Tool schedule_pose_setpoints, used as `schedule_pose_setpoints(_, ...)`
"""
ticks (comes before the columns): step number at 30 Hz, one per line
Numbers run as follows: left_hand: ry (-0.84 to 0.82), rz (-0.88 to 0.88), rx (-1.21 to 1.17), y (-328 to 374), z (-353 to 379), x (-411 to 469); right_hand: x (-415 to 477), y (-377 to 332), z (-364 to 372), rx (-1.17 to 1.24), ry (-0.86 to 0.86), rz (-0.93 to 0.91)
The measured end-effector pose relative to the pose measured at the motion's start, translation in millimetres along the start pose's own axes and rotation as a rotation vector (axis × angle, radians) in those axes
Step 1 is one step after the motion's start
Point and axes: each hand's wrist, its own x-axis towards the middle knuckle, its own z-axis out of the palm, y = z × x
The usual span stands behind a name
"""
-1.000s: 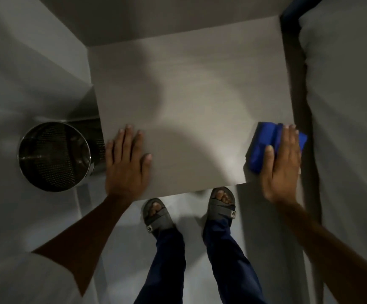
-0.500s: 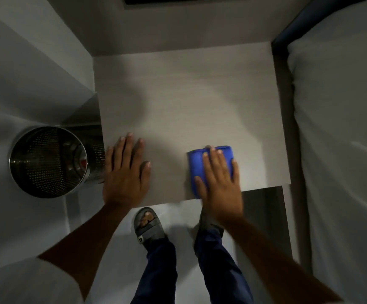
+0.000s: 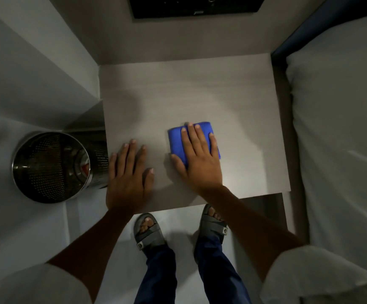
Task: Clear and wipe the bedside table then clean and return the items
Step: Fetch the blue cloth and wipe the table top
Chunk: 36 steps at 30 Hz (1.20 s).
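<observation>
Under the flat, spread fingers of the right hand: blue cloth, pressed on tabletop. Left hand laid flat, ungrasping. Risk: far corners beyond the fingertips may be missed.

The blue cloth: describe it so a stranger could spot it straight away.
Find the pale bedside table between the metal bin and the white bed. On its near half, the right hand presses flat on a folded blue cloth. It is the only brightly coloured thing on the tabletop; the left hand lies bare beside it.

one cloth, one bin, two sandals
</observation>
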Motion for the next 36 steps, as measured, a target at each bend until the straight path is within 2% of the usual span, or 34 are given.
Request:
schedule_pose_setpoints(3,0.013,0.013,-0.010,0,-2,0,1,28,-6,-0.013,-0.008,0.007)
schedule_pose_setpoints(7,-0.044,0.002,-0.007,4,-8,2,10,104,-27,0.014,0.032,0.293)
schedule_pose_setpoints(10,-0.093,-0.015,-0.007,3,-12,3,35,143,-45,0.025,0.075,0.434)
schedule_pose_setpoints(14,-0.104,-0.009,-0.013,4,-13,4,79,161,-58,0.001,0.112,0.512)
schedule_pose_setpoints(17,-0.118,-0.019,-0.019,5,-10,3,104,145,-57,0.052,0.137,0.602)
schedule_pose_setpoints(19,-0.123,-0.016,-0.014,4,-9,3,108,112,-49,0.047,0.125,0.537)
schedule_pose_setpoints(23,-0.136,-0.008,-0.009,4,-10,3,86,25,-23,0.025,0.117,0.050)
schedule_pose_setpoints(25,-0.123,-0.004,-0.027,5,-12,4,76,17,-19,0.026,0.097,-0.104)
schedule_pose_setpoints(26,-0.114,0.004,-0.025,4,-13,4,73,25,-20,0.056,0.113,-0.119)
schedule_pose_setpoints(27,-0.106,0.010,-0.020,2,-12,4,72,41,-23,0.076,0.149,-0.087)
schedule_pose_setpoints(29,-0.108,0.018,-0.017,2,-12,4,70,84,-36,0.051,0.210,0.096)
schedule_pose_setpoints(33,-0.131,-0.005,-0.011,5,-14,3,91,147,-66,0.035,0.133,0.452)
schedule_pose_setpoints(36,-0.127,-0.013,-0.014,7,-16,3,117,130,-67,0.096,0.108,0.422)
